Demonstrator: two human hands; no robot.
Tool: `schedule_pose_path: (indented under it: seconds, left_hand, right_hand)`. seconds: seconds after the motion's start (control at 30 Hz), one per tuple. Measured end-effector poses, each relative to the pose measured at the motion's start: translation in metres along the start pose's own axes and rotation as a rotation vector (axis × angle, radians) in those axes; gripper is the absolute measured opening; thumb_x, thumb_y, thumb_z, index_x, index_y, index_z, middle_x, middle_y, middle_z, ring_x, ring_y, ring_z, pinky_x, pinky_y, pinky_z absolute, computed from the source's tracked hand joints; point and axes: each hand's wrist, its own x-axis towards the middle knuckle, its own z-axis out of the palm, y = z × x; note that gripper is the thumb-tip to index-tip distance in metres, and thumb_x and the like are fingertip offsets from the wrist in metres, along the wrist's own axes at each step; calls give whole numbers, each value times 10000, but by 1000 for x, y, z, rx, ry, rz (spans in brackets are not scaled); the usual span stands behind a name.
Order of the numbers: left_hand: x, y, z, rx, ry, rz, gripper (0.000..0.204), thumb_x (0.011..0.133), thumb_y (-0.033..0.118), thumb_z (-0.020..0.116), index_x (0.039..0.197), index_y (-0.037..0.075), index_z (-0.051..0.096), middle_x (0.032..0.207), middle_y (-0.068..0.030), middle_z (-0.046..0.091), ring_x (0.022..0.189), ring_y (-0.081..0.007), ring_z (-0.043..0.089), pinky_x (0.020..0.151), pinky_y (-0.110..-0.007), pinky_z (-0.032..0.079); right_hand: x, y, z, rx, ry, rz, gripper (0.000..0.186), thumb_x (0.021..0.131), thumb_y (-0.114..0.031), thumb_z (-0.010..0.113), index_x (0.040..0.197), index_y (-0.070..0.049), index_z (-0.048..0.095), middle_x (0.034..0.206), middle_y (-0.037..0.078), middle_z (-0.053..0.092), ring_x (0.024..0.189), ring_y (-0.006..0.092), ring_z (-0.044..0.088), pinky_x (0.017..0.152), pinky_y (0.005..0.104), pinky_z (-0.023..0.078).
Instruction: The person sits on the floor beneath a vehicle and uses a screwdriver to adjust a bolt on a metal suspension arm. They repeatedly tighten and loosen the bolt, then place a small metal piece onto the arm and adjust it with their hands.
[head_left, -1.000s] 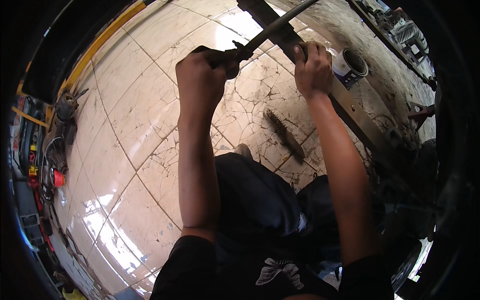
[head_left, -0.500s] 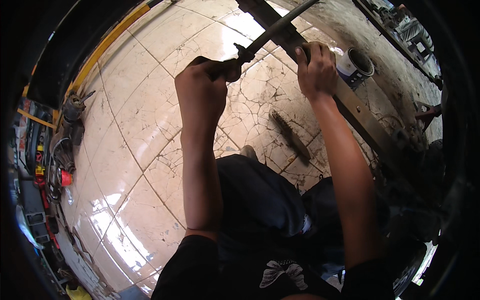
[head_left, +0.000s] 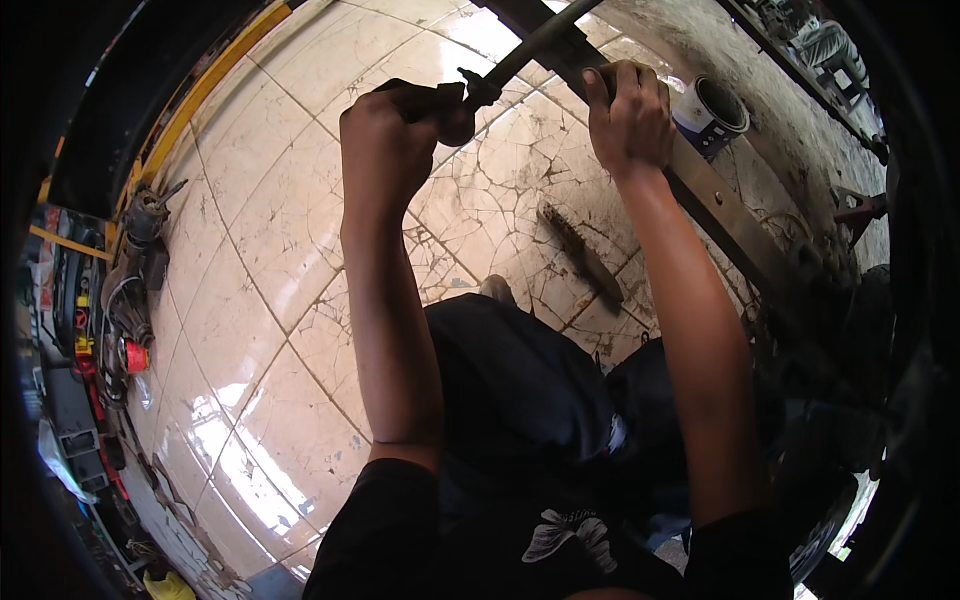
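Dark metal rod [head_left: 545, 42] slants down from top centre, crossing the beam there; my left hand [head_left: 392, 135] is at its lower end, fingers curled in, too shadowed to tell what they pinch. My right hand [head_left: 632, 120] lies palm down on the long grey-brown metal beam [head_left: 725, 205], thumb apart from fingers; cannot tell whether it grips. Cracked, glossy cream-tiled floor [head_left: 250, 190] below. Brown bristled brush [head_left: 600, 277] on it, right of centre. White-and-blue bucket [head_left: 700, 132] beside the beam, upper right. Yellow bar [head_left: 207, 88], upper left.
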Motion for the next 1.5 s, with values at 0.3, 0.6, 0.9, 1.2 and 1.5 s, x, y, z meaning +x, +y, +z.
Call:
schedule_pose_path:
  seconds: [0.3, 0.6, 0.9, 1.2, 1.5]
  left_hand:
    - [5, -19, 4, -48, 48, 23, 234, 900, 128, 780, 1109, 41, 843, 950, -104, 839, 864, -191, 802, 843, -313, 591]
    - [-1, -9, -4, 34, -2, 147, 178, 911, 92, 771, 1055, 23, 850, 953, -120, 834, 778, -212, 796, 758, -304, 591]
    - [-4, -8, 13, -73, 117, 137, 170, 905, 72, 770, 1041, 0, 840, 880, -141, 809, 727, -215, 781, 726, -323, 584]
    - [-3, -37, 14, 73, 293, 256, 222, 884, 186, 822, 1055, 46, 847, 953, -142, 810, 820, -265, 774, 799, -354, 597]
    - [-50, -39, 14, -621, 437, -358, 342, 938, 283, 862, 1092, -16, 801, 908, -45, 756, 803, -118, 614, 742, -283, 463]
  right_hand:
    - [0, 3, 0, 11, -9, -6, 385, 1018, -531, 678, 1089, -158, 745, 1171, 123, 690, 1150, 361, 677, 880, 517, 615]
    - [-5, 2, 2, -11, 35, -20, 388, 1013, -546, 680, 1088, -171, 740, 1168, 115, 689, 1161, 360, 675, 863, 520, 616]
    - [-2, 10, 5, -17, 26, -41, 399, 1029, -574, 642, 1070, -186, 726, 1183, 114, 686, 1179, 358, 670, 870, 534, 612]
    - [-2, 9, 4, 25, -30, -13, 400, 1022, -552, 665, 1128, -173, 738, 1218, 128, 681, 1201, 370, 660, 905, 542, 609]
    - [-2, -1, 4, -52, 2, -17, 401, 1014, -551, 678, 1157, -179, 720, 1231, 124, 681, 1205, 378, 658, 921, 532, 607]
